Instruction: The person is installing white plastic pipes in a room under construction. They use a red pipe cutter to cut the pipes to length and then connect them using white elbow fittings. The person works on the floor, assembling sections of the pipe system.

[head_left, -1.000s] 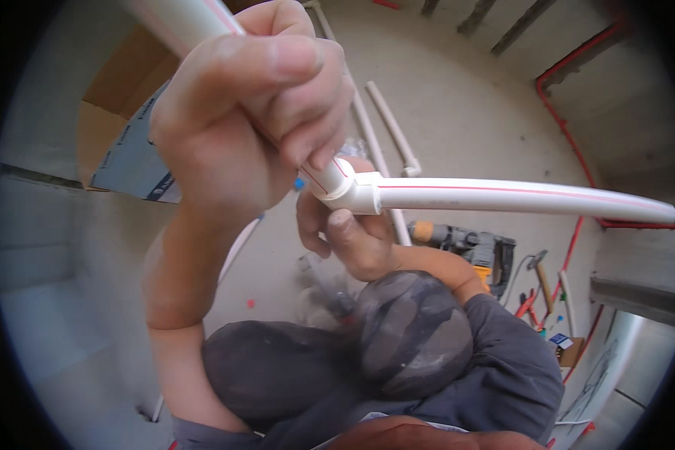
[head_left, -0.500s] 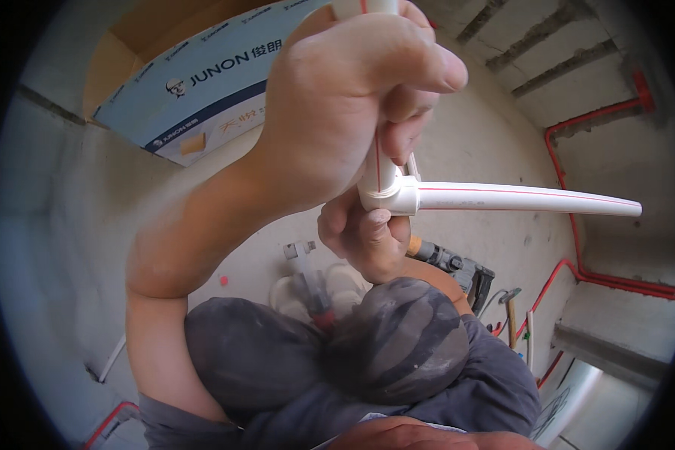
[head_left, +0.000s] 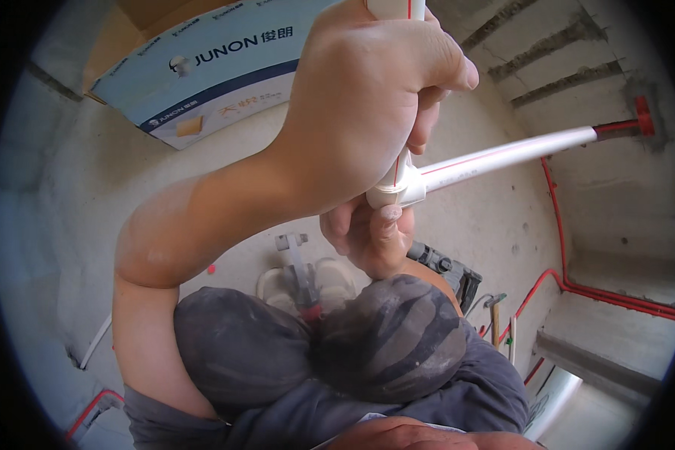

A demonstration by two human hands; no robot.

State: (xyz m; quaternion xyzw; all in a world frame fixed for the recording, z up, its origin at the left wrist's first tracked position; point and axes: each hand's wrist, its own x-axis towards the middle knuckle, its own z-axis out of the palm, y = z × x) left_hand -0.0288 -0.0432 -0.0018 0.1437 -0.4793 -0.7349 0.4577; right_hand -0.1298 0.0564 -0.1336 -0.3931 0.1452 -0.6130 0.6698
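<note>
My left hand is closed around an upright white plastic pipe with a red stripe; its top runs out of the picture. Just below, the pipe enters a white pipe fitting. A second red-striped white pipe leaves the fitting sideways, slanting up to the right. From underneath, my right hand grips the fitting, its thumb on the near side. Those fingers partly hide the fitting's lower end.
A blue and white cardboard box stands open at the far left. Between my shoes is a pipe-welding iron. A dark power drill and a wooden-handled hammer lie right. Red conduit follows the wall.
The sideways pipe has swung, its free end now higher and nearer the wall. Both hands have shifted slightly right with the joined pieces, keeping their grips.
</note>
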